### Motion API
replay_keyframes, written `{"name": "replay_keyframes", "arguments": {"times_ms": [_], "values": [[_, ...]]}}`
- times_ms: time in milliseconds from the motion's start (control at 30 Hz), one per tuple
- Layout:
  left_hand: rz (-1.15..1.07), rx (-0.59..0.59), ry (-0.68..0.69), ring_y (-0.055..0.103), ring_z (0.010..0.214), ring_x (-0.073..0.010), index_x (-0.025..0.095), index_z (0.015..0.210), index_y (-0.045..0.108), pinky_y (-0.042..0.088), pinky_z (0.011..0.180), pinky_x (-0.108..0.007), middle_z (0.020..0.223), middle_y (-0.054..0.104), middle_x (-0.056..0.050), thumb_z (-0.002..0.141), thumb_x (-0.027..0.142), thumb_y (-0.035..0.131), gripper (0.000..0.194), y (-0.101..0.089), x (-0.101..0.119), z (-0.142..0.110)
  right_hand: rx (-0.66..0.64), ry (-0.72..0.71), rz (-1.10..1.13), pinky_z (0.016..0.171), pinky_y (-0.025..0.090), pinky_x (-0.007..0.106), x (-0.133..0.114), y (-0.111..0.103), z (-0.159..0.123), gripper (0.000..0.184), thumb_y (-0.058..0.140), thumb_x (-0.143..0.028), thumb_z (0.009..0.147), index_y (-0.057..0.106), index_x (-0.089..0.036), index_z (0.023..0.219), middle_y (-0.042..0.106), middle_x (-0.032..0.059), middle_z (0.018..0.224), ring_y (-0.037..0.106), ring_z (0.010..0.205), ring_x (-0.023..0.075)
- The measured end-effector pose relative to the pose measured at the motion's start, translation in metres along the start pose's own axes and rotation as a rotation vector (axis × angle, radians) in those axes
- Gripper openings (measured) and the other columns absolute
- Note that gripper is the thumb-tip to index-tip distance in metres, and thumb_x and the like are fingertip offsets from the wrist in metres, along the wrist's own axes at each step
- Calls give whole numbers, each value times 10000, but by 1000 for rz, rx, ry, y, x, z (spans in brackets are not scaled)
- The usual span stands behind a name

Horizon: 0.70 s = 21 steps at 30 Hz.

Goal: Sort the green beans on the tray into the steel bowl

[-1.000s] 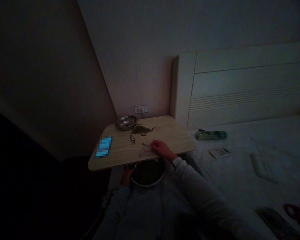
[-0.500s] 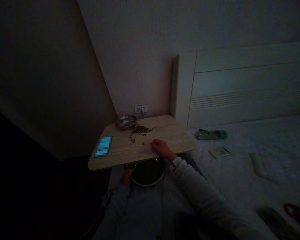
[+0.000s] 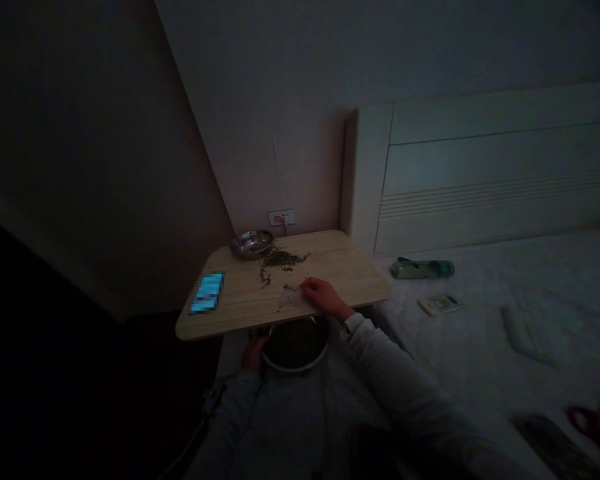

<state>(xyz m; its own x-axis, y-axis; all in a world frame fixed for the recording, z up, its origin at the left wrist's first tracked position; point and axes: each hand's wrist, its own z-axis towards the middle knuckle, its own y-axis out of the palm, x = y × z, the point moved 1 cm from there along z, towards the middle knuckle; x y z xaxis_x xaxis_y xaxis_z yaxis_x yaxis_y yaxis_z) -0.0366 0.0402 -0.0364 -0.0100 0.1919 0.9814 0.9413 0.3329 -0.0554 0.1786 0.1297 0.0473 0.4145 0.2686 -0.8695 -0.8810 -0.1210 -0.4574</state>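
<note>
The room is dim. My right hand [image 3: 321, 295] rests on a small wooden table [image 3: 340, 267], fingers curled on a pale card or sheet [image 3: 290, 298] that lies flat beside a few loose green bits. A heap of small green bits [image 3: 279, 259] lies farther back on the table. Below the table's front edge my left hand [image 3: 254, 352] grips the rim of a round metal pot [image 3: 295, 345] held against the edge. A smaller metal bowl [image 3: 251, 244] stands at the table's back left.
A lit phone [image 3: 207, 293] lies on the table's left side. A wall socket [image 3: 281, 217] sits behind the table. To the right is a bed with a green bottle [image 3: 422, 269], a small flat box [image 3: 440, 305] and a headboard [image 3: 480, 173].
My right hand and the pale card have slid slightly away from the table's front edge, toward the loose bits. The left hand and pot stay put.
</note>
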Motion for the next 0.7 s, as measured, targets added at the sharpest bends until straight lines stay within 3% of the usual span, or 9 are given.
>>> {"name": "replay_keyframes", "arguments": {"times_ms": [133, 700], "values": [[7, -5, -37, 578, 1039, -286, 204, 612, 693, 363, 979, -388, 834, 706, -68, 564, 232, 595, 112, 1, -4, 2, 1, 2, -1, 737, 429, 256, 1, 0, 1, 164, 521, -155, 729, 672, -158, 793, 669, 27, 797, 573, 758, 148], [56, -62, 53, 582, 1034, -305, 221, 598, 690, 379, 967, -404, 869, 717, -76, 514, 281, 622, 123, -5, -12, 9, -48, -3, 27, 699, 415, 240, 4, -1, 1, 169, 524, -174, 713, 669, -165, 798, 657, 8, 768, 557, 729, 141]]}}
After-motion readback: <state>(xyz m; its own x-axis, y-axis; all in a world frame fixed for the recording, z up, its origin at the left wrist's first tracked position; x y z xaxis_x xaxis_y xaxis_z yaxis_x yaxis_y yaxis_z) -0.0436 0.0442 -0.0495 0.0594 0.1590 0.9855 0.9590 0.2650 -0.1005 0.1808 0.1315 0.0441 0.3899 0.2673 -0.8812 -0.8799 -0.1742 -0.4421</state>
